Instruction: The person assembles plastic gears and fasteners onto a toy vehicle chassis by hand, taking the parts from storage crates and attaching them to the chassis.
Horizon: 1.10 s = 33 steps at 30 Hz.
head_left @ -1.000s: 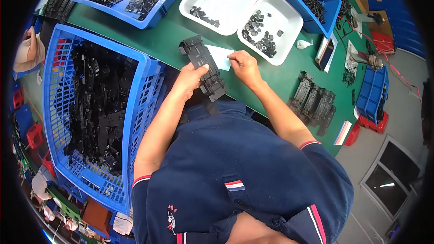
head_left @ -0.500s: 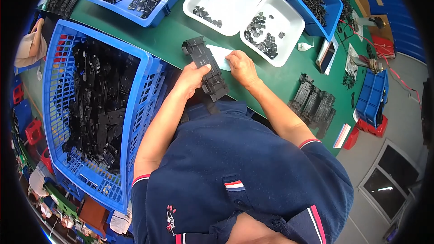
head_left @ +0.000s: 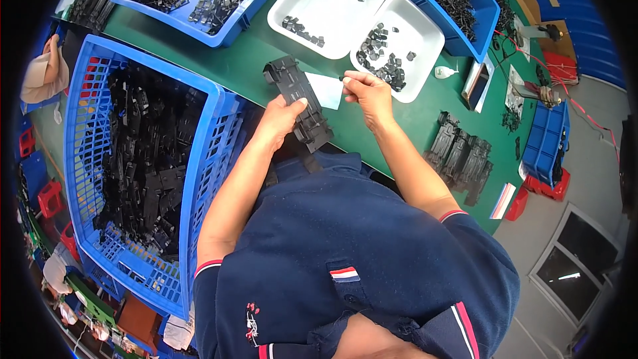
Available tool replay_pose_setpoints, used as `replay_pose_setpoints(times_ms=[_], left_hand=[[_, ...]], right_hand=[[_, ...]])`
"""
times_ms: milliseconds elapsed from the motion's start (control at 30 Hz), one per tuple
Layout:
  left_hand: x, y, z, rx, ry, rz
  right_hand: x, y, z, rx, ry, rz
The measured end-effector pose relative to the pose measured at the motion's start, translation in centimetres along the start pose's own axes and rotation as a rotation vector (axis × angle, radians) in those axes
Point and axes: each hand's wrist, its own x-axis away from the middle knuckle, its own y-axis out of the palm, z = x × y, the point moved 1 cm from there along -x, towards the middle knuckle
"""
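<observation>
My left hand grips a long black moulded plastic part by its left edge, thumb on top, tilted over the near edge of the table. To its right, my right hand is pinched, with a tiny dark piece showing at the fingertips; its exact kind is too small to tell. Between the two hands a white sheet lies on the green table. Just beyond my right hand stands a white tray with small black pieces in it, touching a second white tray that holds fewer.
A blue crate of black plastic parts stands at the left. Blue bins of small black parts line the far side. Several finished-looking black mouldings lie at the right, near a small white bottle. A person sits far left.
My right hand has moved slightly right, away from the white sheet, and a small dark piece now shows at its fingertips. The black part in my left hand has barely shifted.
</observation>
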Motion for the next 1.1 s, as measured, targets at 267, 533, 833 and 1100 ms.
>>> replay_pose_setpoints(times_ms=[267,533,833,1100], left_hand=[[1.8,1.1,1.0,-0.001,0.32,-0.053],[3.9,2.8,1.5,-0.057,0.51,-0.037],[4.3,2.4,1.3,-0.174,0.609,0.024],[5.4,3.5,2.1,-0.362,0.774,0.151]], right_hand=[[2.1,0.5,-2.3,-0.268,0.14,-0.061],[3.9,2.7,-5.1,-0.305,0.063,-0.174],[4.4,4.2,-6.6,-0.39,0.04,-0.201],[4.6,4.9,-7.0,-0.464,-0.016,-0.158]])
